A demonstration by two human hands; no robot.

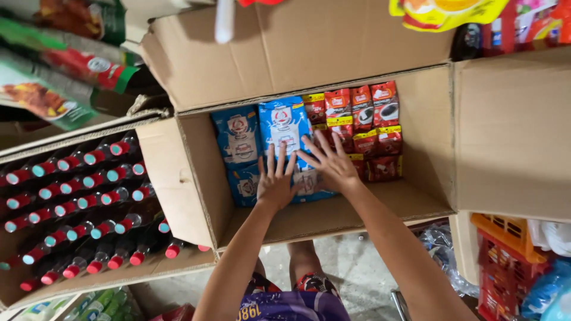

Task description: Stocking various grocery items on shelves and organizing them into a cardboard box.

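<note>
Stuff around the edges of the shop floor

Box of dark bottles (89,202) on the left, red necks and mostly light blue caps, lying packed in rows. Snack bags (53,71) hang top left, a yellow pack (443,12) up top. Orange and red crates (505,261) sit bottom right, clear plastic (443,252) just beside them on the concrete floor (351,267).

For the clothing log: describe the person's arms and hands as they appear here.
Both arms are bare to the frame's edge: no sleeves, gloves, watch or rings show. The left hand and right hand have short, unpainted nails. Below, a purple garment with yellow print and patterned red shorts show.
</note>
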